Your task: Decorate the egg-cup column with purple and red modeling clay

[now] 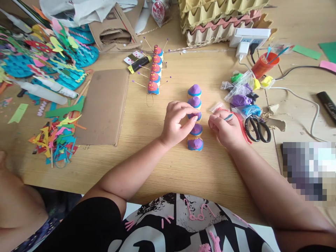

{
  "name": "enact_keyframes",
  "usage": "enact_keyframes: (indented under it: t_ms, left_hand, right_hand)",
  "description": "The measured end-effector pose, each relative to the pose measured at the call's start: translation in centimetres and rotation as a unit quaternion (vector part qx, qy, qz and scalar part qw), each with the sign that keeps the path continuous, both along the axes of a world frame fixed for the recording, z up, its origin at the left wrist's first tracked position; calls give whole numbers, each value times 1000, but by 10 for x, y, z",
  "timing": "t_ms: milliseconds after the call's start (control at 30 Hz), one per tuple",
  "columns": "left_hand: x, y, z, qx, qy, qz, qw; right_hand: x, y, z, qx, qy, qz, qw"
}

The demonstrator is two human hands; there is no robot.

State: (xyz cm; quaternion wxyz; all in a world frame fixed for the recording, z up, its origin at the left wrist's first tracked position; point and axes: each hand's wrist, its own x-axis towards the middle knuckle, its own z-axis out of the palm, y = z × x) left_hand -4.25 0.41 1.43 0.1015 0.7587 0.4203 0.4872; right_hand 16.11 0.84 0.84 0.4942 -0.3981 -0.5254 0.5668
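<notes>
An egg-carton strip point(195, 144) stands on the table in front of me, its several bumps capped with purple clay and edged in blue. The nearest caps carry small red marks. My left hand point(176, 121) is at the middle bump, thumb and forefinger placed about its purple cap and partly hiding it. My right hand point(226, 126), just to the right of the strip, is closed around a thin teal stick tool point(228, 117); most of that tool is hidden in the fist. Farther back stands a similar strip with red clay faces point(154, 77) and purple-tipped sticks at its sides.
Bagged clay point(241, 100), black-handled scissors point(257, 129) and an orange cup point(265, 64) lie to the right. Brown cardboard point(102, 105) and paper scraps point(61, 136) are at left. Egg trays point(217, 21) and a power strip point(250, 36) stand behind. Another person's arm shows at far left.
</notes>
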Motion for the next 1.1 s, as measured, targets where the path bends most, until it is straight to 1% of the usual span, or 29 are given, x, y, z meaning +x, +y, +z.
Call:
enact_keyframes:
  t_ms: [100, 233, 333, 500, 667, 833, 1000, 1100]
  left_hand:
    - [0, 0, 0, 15, -13, -7, 1000]
    - [-1, -1, 0, 1, 2, 1, 1000]
    - [0, -1, -1, -8, 18, 4, 1000]
    - [1, -2, 0, -14, 12, -5, 1000]
    - [1, -3, 0, -29, 23, -4, 999]
    - [1, -3, 0, -21, 17, -7, 1000]
    - [2, -3, 0, -6, 6, -12, 1000]
    - [2, -3, 1, -17, 13, -10, 1000]
  right_hand:
    - [0, 1, 1, -37, 31, 15, 999]
    - [-2, 1, 5, -60, 54, 27, 996]
    - [-1, 2, 3, -52, 57, 27, 997]
    - [2, 3, 1, -48, 0, 29, 998]
    - [-2, 1, 7, -50, 14, 34, 998]
    - [1, 1, 2, -55, 12, 32, 998]
    - [2, 2, 1, -19, -8, -1, 1000]
    - [0, 2, 3, -25, 9, 15, 1000]
